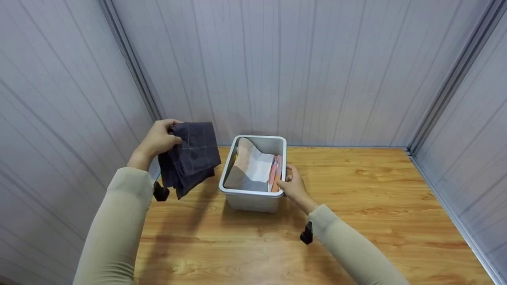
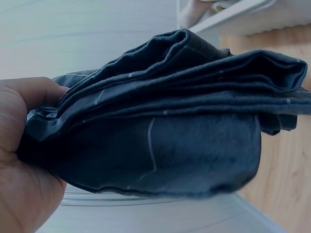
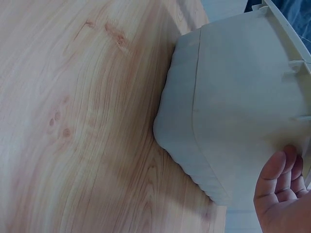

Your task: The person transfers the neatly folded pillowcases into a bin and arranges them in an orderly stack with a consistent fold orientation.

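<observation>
My left hand (image 1: 156, 141) grips a folded dark cloth with thin light lines (image 1: 197, 148) by its left edge, held up to the left of a light grey plastic bin (image 1: 253, 202). In the left wrist view the folded layers of the cloth (image 2: 204, 150) fan out from between thumb and fingers. My right hand (image 1: 296, 189) holds the bin's right rim near the front corner, thumb on top and fingers curled beneath the lip. Inside the bin lie a beige, white and grey folded cloth (image 1: 259, 168) and an orange-and-white folded cloth (image 1: 276, 174).
The bin stands on a wood-grain tabletop (image 1: 356, 190), near the back panel (image 1: 257, 71). Pale panels also rise at the left (image 1: 51, 99) and right (image 1: 471, 118). A small black piece (image 1: 161, 191) hangs at the left cuff, another (image 1: 306, 233) at the right.
</observation>
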`<control>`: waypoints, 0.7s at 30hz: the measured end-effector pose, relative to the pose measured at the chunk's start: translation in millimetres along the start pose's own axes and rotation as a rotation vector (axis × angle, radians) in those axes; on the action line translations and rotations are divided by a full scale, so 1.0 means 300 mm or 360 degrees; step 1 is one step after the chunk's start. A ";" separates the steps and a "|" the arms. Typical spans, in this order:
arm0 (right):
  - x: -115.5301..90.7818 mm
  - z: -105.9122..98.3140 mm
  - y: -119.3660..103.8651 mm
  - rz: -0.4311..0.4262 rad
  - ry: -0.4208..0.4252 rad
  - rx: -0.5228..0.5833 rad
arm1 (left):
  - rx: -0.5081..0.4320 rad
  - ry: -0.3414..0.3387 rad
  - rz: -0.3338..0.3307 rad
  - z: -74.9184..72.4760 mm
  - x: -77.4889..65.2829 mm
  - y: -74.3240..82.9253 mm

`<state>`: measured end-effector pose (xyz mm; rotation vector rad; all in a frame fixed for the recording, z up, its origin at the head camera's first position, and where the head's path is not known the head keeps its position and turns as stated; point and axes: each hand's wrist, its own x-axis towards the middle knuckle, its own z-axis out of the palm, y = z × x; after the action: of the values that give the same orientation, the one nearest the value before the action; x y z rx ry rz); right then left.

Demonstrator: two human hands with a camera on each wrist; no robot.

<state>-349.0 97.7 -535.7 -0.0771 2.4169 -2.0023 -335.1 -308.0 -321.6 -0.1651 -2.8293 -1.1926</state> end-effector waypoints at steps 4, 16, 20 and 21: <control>0.002 0.000 -0.001 0.0016 -0.0012 -0.0005 | 0.0017 0.0010 0.0027 -0.021 -0.003 0.044; 0.015 -0.021 -0.017 -0.0028 -0.0028 -0.0122 | -0.0089 0.0035 0.0114 -0.037 0.001 0.184; 0.015 -0.038 -0.042 -0.0080 0.0002 -0.0230 | -0.0076 0.0013 0.0129 -0.041 -0.001 0.228; 0.016 -0.043 -0.049 -0.0093 0.0016 -0.0257 | -0.0082 0.0005 0.0130 -0.042 -0.001 0.239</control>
<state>-353.7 107.5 -518.8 -0.1393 2.6083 -1.8288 -325.7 -267.3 -262.1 -0.2785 -2.7619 -1.2478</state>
